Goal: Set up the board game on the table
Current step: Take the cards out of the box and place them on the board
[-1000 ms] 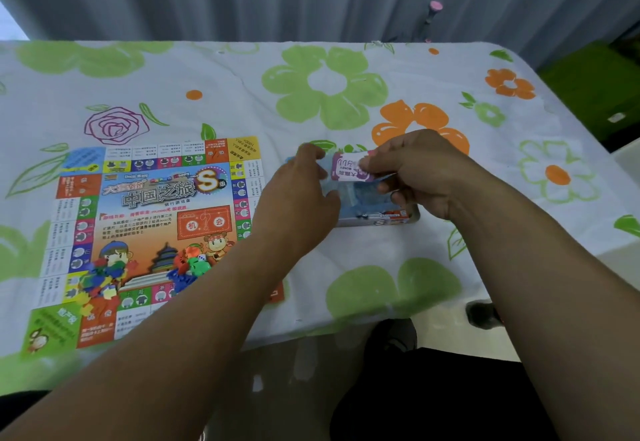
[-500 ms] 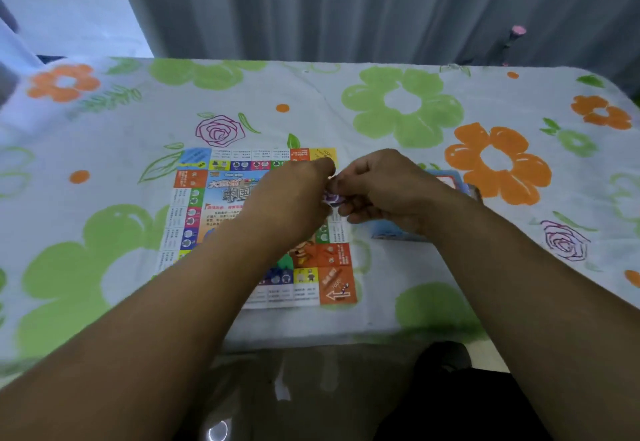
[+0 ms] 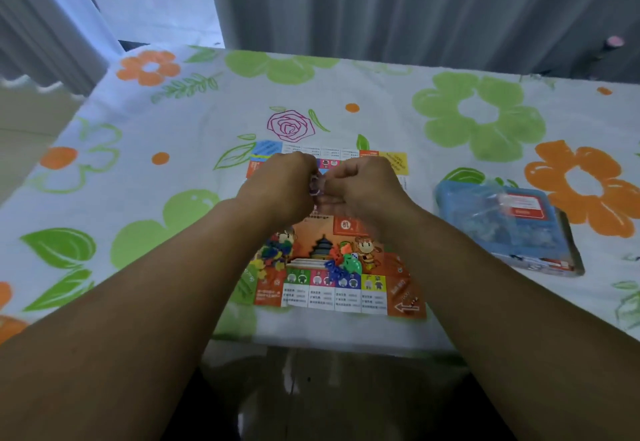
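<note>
Left hand [image 3: 282,186], right hand [image 3: 362,188], pinching purple item [image 3: 314,187] (blurred) — above board [image 3: 346,290]

Curled fingers [image 3: 341,180] hide most of a small purple item [image 3: 314,187].

Light dim and cool, with a bluish cast. Brightest zone is daylight on the floor [image 3: 156,0] past the curtain [image 3: 415,7], top left, washed out. Counter [image 3: 207,111] evenly lit, shadows faint. Diffuse glare on the blue box [image 3: 502,229] wrap. Pale reflections on the glossy floor below the counter edge. Motion smear on my left hand [image 3: 280,187], right hand [image 3: 363,187] and the purple piece [image 3: 314,188] my fingers pinch. Wide-angle bowing at the edges; left border blurred
</note>
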`<act>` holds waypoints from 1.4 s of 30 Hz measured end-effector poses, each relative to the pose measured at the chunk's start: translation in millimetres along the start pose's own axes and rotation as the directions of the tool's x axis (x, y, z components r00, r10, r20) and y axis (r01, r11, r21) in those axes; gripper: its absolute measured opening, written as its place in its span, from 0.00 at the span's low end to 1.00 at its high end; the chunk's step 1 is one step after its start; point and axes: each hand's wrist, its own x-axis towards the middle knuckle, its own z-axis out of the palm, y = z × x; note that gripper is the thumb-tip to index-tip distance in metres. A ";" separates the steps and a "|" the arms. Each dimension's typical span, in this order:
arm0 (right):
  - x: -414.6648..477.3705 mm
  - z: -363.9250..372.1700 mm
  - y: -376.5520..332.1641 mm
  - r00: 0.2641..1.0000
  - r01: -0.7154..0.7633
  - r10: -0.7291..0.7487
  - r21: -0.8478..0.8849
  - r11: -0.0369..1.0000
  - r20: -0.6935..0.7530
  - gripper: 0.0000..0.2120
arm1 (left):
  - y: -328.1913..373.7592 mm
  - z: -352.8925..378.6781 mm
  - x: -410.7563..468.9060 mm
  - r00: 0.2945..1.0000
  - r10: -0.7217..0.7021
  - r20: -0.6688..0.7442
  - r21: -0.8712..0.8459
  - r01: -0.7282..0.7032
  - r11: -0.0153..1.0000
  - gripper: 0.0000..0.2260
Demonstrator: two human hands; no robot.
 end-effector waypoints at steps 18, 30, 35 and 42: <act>18.5 32.1 14.4 0.993 -0.105 0.111 -0.141 0.985 0.039 0.05 | -54.5 14.1 21.8 0.995 -0.065 0.080 0.140 0.053 0.989 0.13; 15.8 16.1 13.8 0.995 -0.060 0.076 -0.221 0.974 0.066 0.06 | -49.4 15.1 24.7 0.991 -0.100 0.088 0.160 0.085 0.983 0.22; 13.8 12.1 9.5 0.995 -0.040 0.057 -0.211 0.977 0.077 0.05 | -50.0 14.3 24.4 0.991 -0.095 0.095 0.161 0.079 0.984 0.23; 14.2 12.5 10.8 0.995 -0.030 0.050 -0.224 0.974 0.084 0.04 | -45.2 12.9 19.7 0.984 -0.012 0.176 0.183 -0.021 0.983 0.29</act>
